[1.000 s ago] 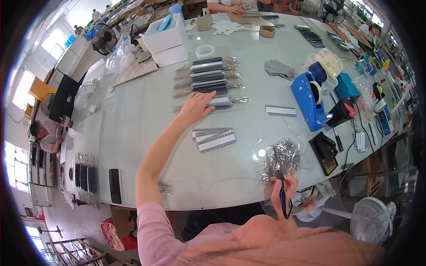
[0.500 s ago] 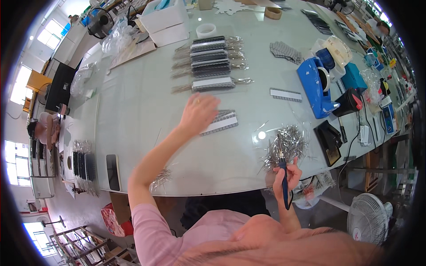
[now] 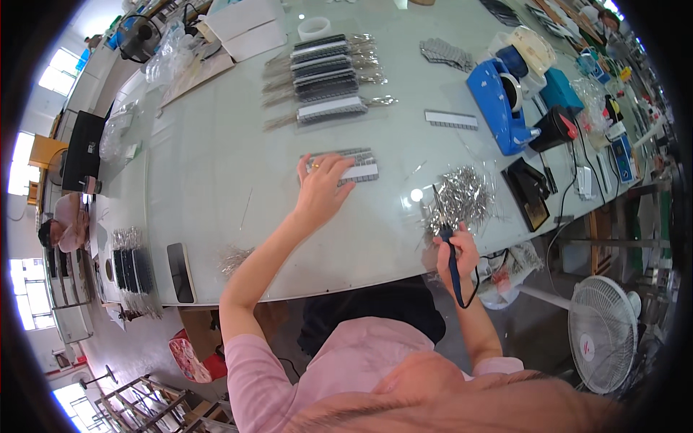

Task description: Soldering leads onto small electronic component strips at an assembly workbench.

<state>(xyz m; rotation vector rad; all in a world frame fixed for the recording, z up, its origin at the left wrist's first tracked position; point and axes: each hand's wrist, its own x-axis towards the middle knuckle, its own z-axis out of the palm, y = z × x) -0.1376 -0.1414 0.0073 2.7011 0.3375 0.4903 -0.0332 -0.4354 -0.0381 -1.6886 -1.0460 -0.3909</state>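
My left hand (image 3: 326, 184) lies over a few grey strips with white faces (image 3: 361, 172) on the table's middle, its fingers spread and touching them. Held in my right hand (image 3: 460, 254) is a soldering iron (image 3: 452, 268) with a dark blue handle and a cord; its thin metal tip points away from me. That tip is over the near left part of a loose heap of short silvery wire pins (image 3: 465, 195). Beyond my left hand lies a row of dark strip bundles (image 3: 325, 86) with silvery leads sticking out at both ends.
A single grey-white strip (image 3: 451, 120) lies right of the middle, near a blue tape dispenser (image 3: 498, 108). A black stand (image 3: 525, 193) sits by the right edge. At the left are a phone (image 3: 180, 273) and more bundles (image 3: 133, 270). A white fan (image 3: 603, 335) stands below right.
My left hand has come from beside the nearest dark bundle onto the grey-white strips. The right hand still grips the soldering iron by the pins. The whole view has shifted, with the table higher in it.
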